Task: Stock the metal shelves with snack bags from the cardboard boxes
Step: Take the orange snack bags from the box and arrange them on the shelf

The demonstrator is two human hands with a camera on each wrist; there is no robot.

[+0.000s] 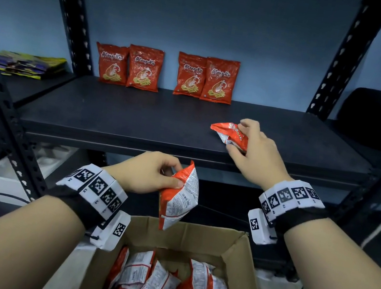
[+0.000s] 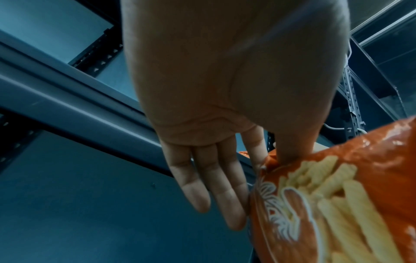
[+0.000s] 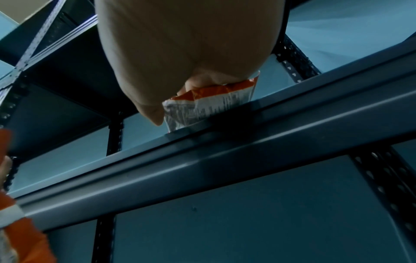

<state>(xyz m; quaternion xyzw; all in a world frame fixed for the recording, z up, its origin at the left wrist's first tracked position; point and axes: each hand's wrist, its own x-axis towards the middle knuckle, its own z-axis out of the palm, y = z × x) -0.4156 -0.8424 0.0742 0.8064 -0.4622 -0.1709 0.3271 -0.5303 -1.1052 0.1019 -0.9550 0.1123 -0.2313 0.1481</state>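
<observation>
the right hand point(image 1: 255, 152) holds a red shrimp-snack bag point(image 1: 232, 136), fingers and thumb curled round its near end, over the front right part of the metal shelf point(image 1: 139, 116). the bag lies tilted, long axis running left and away from the hand, free end aimed toward the back row. four matching bags point(image 1: 166, 71) stand upright against the back wall in two pairs; open shelf lies to the right of the right pair, directly beyond the right hand. this hand is the nearer one to the shelf.

the left hand point(image 1: 147, 175) pinches a second bag point(image 1: 179, 197) by its top corner; the bag hangs roughly vertical below the shelf edge, above the open cardboard box point(image 1: 248, 261), which holds more bags.

the left wrist view shows thumb and index finger point(image 2: 256, 147) pinching, the other fingers straight. the right wrist view shows the bag's printed back close above the shelf's front lip point(image 3: 247, 142); contact cannot be determined.
</observation>
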